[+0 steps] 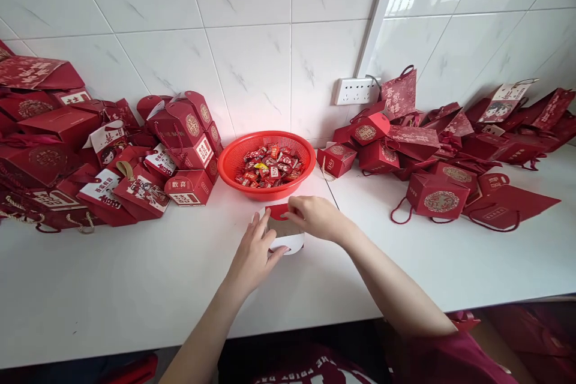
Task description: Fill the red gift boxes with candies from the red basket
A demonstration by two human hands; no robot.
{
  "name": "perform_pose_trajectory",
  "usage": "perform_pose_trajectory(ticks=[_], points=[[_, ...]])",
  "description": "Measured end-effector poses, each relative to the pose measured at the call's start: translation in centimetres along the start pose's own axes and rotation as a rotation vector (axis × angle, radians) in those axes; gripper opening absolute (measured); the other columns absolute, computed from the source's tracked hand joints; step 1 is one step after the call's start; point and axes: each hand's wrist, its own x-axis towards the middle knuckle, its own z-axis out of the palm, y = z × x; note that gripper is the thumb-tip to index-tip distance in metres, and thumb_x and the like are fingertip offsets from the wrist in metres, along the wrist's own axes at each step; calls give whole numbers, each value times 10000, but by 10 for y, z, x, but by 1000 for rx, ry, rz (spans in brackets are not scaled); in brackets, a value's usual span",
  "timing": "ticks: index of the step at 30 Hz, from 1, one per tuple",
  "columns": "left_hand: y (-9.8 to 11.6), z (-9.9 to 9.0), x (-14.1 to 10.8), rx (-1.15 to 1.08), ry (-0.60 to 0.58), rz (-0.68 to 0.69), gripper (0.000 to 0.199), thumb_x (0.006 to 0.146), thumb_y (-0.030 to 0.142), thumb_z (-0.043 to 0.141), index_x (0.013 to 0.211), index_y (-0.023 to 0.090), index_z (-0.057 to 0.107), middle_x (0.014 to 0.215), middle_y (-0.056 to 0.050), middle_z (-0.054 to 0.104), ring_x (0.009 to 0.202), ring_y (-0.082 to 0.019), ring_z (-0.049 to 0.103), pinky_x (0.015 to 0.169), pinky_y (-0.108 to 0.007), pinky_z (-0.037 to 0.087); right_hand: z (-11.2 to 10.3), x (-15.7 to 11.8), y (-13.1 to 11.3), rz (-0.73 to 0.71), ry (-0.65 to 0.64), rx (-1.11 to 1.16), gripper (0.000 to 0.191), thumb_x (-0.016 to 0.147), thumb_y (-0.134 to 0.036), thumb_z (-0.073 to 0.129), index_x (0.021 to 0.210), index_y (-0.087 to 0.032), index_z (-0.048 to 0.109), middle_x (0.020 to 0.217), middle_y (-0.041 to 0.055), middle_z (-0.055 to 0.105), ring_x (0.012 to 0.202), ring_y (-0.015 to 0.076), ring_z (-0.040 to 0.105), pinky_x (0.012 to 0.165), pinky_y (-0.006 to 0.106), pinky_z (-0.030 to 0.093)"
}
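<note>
A small open box [288, 244], red outside with white inner flaps, stands on the white table in front of the basket. My left hand [256, 247] lies along its left side, fingers apart, with the thumb at the near flap. On the far right edge of the box, my right hand [317, 217] has its fingers bent together at the red flap; what they pinch is too small to make out. Just beyond the hands sits a red plastic basket [266, 193] holding many wrapped candies [272, 166].
Red gift boxes [186, 126] are heaped at the left against the tiled wall. More red boxes [441, 195] with cord handles lie at the right. A white power strip [357, 91] is on the wall. The table's front edge runs near my body.
</note>
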Motion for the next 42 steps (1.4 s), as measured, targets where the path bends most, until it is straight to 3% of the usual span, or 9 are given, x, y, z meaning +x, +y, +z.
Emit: perform_pose_trajectory(ticks=[5, 10, 16, 19, 23, 26, 31, 38, 42], points=[[-3, -4, -3, -109, -53, -99, 216, 948, 414, 517, 866, 215, 498, 1637, -145, 155, 1264, -338, 561, 813, -423, 563, -6, -24, 30, 194, 20, 87, 128, 936, -260, 543, 831, -194, 575, 876, 30, 645, 756, 148, 592, 654, 243, 390], [-3, 2, 1, -152, -78, -98, 224, 944, 404, 518, 817, 225, 477, 1610, -137, 248, 1051, -288, 670, 724, -381, 540, 28, -24, 24, 232, -151, 66, 426, 1018, -446, 387, 726, -200, 575, 780, 37, 630, 691, 163, 584, 599, 260, 365], [-14, 1, 9, -304, -27, -47, 289, 939, 375, 528, 704, 210, 494, 1450, -78, 490, 878, -211, 670, 682, -314, 509, 46, -19, 5, 310, -258, 17, 484, 1027, -305, 316, 642, -206, 593, 627, 40, 610, 578, 175, 562, 515, 270, 326], [-24, -11, 15, -363, -125, -18, 286, 908, 406, 581, 698, 211, 574, 1435, -58, 517, 985, -247, 672, 766, -336, 528, 39, -24, -3, 353, -87, -80, 421, 1017, -364, 390, 759, -191, 674, 789, 105, 676, 721, 226, 619, 587, 303, 397], [-36, -25, 21, -390, -246, -2, 206, 840, 409, 671, 744, 226, 676, 1493, -40, 477, 1199, -317, 608, 908, -392, 523, 28, -30, -11, 71, 186, -169, 194, 941, -311, 593, 882, -210, 748, 1269, 139, 617, 1149, 315, 554, 904, 436, 446], [-39, -28, 24, -393, -261, 31, 207, 779, 425, 729, 749, 223, 698, 1485, -52, 489, 1233, -340, 587, 919, -414, 537, 25, -29, -10, -34, 61, -38, 168, 930, -266, 608, 895, -244, 771, 1349, 93, 573, 1166, 290, 565, 975, 438, 441], [-37, -29, 25, -340, -218, 48, 307, 874, 435, 613, 670, 210, 654, 1517, -62, 454, 1380, -322, 451, 1052, -447, 474, 26, -22, 1, 87, 30, 119, 394, 971, -284, 541, 1363, -242, 543, 1220, 87, 641, 1001, 209, 657, 842, 308, 506], [-37, -23, 23, -346, -178, 68, 236, 892, 394, 588, 749, 219, 655, 1513, -69, 459, 1384, -297, 450, 1093, -452, 440, 37, -12, 5, 199, 83, -280, 281, 931, -394, 614, 1100, -171, 626, 1237, 176, 609, 1101, 315, 586, 798, 385, 501], [-47, -22, 32, -382, -152, 92, 197, 901, 350, 566, 800, 227, 682, 1488, -62, 488, 1367, -291, 471, 1102, -441, 431, 39, -4, 9, 174, -138, -303, 322, 1018, -318, 417, 933, -162, 685, 993, 165, 686, 954, 284, 647, 733, 351, 488]])
